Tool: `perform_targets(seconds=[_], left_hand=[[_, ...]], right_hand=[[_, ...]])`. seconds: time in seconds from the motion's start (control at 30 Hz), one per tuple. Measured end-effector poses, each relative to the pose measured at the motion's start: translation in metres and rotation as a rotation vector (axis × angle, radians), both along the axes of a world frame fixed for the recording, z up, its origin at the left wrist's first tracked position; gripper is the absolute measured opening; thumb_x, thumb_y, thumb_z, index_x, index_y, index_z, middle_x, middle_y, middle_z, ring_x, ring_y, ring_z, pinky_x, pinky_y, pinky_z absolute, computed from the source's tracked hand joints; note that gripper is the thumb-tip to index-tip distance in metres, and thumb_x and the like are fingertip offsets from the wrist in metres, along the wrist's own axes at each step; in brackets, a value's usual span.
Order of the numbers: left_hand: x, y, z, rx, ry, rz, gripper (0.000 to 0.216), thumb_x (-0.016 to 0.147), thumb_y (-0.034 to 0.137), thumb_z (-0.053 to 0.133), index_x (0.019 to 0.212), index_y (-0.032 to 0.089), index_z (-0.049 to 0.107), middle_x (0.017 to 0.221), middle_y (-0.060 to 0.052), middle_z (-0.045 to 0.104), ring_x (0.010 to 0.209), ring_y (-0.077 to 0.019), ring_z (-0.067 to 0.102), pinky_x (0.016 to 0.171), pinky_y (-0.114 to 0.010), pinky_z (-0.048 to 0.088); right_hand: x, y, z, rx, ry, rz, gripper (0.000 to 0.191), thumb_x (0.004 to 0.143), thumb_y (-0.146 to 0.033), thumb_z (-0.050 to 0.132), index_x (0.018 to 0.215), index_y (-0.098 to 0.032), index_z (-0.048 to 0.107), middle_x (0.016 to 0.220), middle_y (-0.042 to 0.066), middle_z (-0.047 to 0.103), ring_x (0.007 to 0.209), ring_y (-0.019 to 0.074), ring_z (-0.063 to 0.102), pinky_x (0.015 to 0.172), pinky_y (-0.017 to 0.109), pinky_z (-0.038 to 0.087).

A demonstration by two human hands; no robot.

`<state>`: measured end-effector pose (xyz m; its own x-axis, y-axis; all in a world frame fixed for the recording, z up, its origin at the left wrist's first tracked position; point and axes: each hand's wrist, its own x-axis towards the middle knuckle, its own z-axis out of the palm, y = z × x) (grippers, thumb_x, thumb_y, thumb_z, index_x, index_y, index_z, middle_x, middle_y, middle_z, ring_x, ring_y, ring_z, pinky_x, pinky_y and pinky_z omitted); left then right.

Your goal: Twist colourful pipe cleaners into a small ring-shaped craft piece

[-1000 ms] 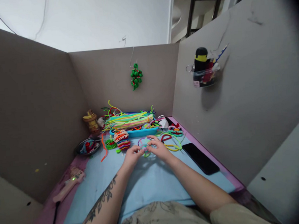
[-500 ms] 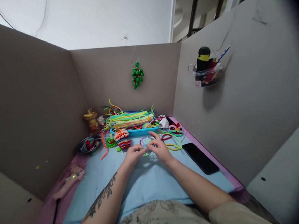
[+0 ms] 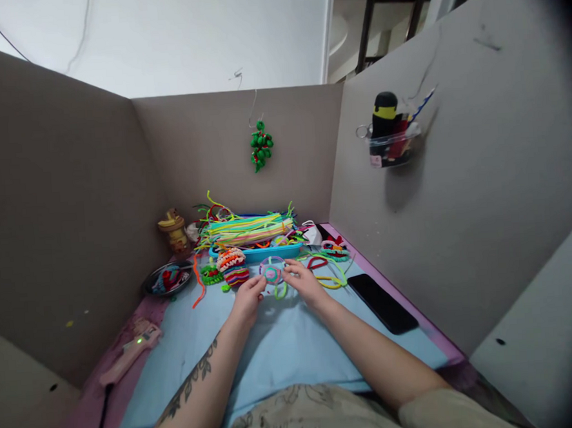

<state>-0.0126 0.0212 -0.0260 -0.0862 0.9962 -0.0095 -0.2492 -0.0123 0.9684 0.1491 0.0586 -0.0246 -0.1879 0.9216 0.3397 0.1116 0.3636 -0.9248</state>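
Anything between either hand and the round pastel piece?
Nothing visible: the left hand and right hand have their fingertips at opposite edges of the round pastel piece, with no object between.

Round multicoloured craft piece [image 3: 272,275], one, held at centre between left hand [image 3: 249,299] at eight o'clock and right hand [image 3: 304,284] at three; construction too blurred to make out. Blue tray [image 3: 273,252] heaped with fuzzy stems [image 3: 251,229], twelve. Green hanging ornament [image 3: 261,146], twelve, higher. Dark bowl [image 3: 150,290], nine. Pink corded tool [image 3: 130,355], eight. Black phone [image 3: 382,303], four.
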Motion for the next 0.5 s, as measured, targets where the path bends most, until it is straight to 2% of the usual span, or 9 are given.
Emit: perform_targets(seconds=[0.13, 0.23, 0.3, 0.4, 0.5], left_hand=[[0.003, -0.0019, -0.0031, 0.04, 0.096, -0.04, 0.032, 0.06, 0.043, 0.07, 0.071, 0.014, 0.066, 0.057, 0.001, 0.05, 0.05, -0.0073, 0.037, 0.048, -0.02, 0.025], [0.0036, -0.0025, -0.0047, 0.049, 0.101, -0.084, 0.03, 0.06, 0.042, 0.07, 0.068, 0.013, 0.065, 0.058, 0.0, 0.052, 0.049, -0.0072, 0.036, 0.047, -0.021, 0.023], [0.0034, -0.0024, -0.0045, 0.049, 0.087, -0.094, 0.029, 0.06, 0.041, 0.071, 0.066, 0.013, 0.064, 0.058, 0.0, 0.052, 0.05, -0.0072, 0.037, 0.047, -0.021, 0.023], [0.003, -0.0021, -0.0023, 0.024, 0.053, -0.03, 0.031, 0.058, 0.042, 0.071, 0.069, 0.014, 0.063, 0.058, 0.001, 0.052, 0.052, -0.008, 0.042, 0.046, -0.02, 0.025], [0.0029, -0.002, 0.0016, -0.055, -0.027, 0.041, 0.035, 0.055, 0.042, 0.074, 0.074, 0.015, 0.063, 0.059, 0.001, 0.054, 0.054, -0.0091, 0.048, 0.046, -0.019, 0.027]], right_hand=[[-0.006, -0.0065, 0.0018, -0.027, 0.087, 0.053, 0.039, 0.064, -0.055, 0.063, 0.061, -0.016, 0.063, 0.115, 0.01, 0.054, 0.113, 0.0259, 0.048, 0.098, 0.04, 0.031], [-0.0071, -0.0099, 0.004, -0.044, 0.149, 0.105, 0.039, 0.062, -0.055, 0.065, 0.058, -0.016, 0.062, 0.117, 0.011, 0.054, 0.113, 0.0273, 0.049, 0.098, 0.044, 0.03], [-0.006, -0.01, 0.0051, -0.044, 0.137, 0.126, 0.036, 0.064, -0.052, 0.065, 0.06, -0.016, 0.063, 0.119, 0.011, 0.053, 0.117, 0.0274, 0.046, 0.1, 0.045, 0.028], [-0.0022, -0.0066, 0.0052, -0.001, 0.08, 0.092, 0.03, 0.07, -0.048, 0.062, 0.071, -0.018, 0.065, 0.122, 0.01, 0.052, 0.121, 0.0251, 0.042, 0.102, 0.042, 0.025], [0.0024, -0.0005, 0.0029, 0.045, 0.072, 0.007, 0.028, 0.072, -0.044, 0.06, 0.086, -0.02, 0.064, 0.118, 0.009, 0.055, 0.114, 0.0231, 0.048, 0.095, 0.038, 0.035]])
